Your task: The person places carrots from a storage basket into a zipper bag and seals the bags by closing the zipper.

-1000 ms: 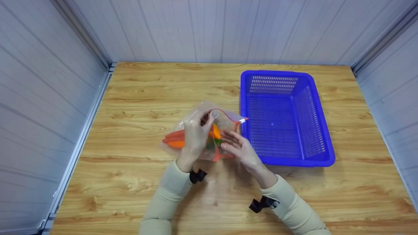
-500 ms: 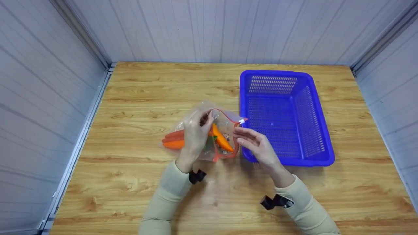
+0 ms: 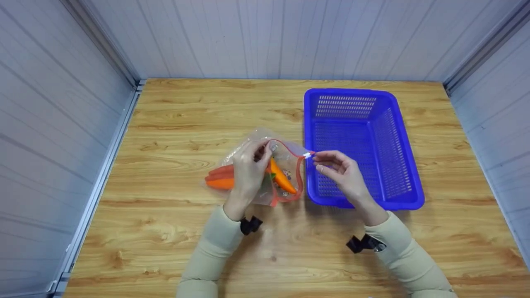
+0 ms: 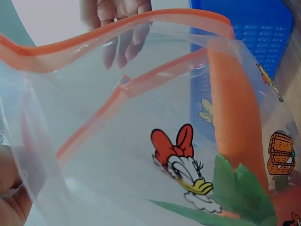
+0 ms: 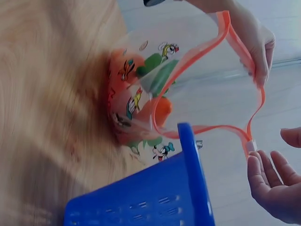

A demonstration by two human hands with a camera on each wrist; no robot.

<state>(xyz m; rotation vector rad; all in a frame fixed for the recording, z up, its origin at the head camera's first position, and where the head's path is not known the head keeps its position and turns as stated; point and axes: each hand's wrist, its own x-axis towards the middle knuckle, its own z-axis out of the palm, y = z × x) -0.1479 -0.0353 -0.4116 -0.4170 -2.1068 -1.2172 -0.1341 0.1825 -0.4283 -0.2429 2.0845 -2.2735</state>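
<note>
A clear zip bag [image 3: 261, 198] printed with cartoon figures lies on the table, its orange-edged mouth [image 5: 167, 84] spread wide. My left hand [image 3: 247, 167] pinches the upper edge of that mouth. Inside, an orange carrot [image 3: 283, 180] with green leaves [image 4: 235, 188] lies near the opening. Deeper in the bag are more orange and reddish carrot-like pieces [image 3: 221, 176], partly behind my left hand. At the bag's right corner sits a white slider [image 3: 307, 155]. My right hand [image 3: 344, 174] is beside it, thumb apart from the fingers, with fingertips at or almost touching the slider.
A blue perforated basket [image 3: 416, 194] stands right of the bag, and my right hand is above its left rim. Pale panel walls [image 3: 265, 37] enclose the wooden table [image 3: 174, 116] on the left, back and right.
My right hand has drawn out from the bag's mouth and moved right and slightly up to the slider. The carrot there has come into full view. My left hand keeps its pinch.
</note>
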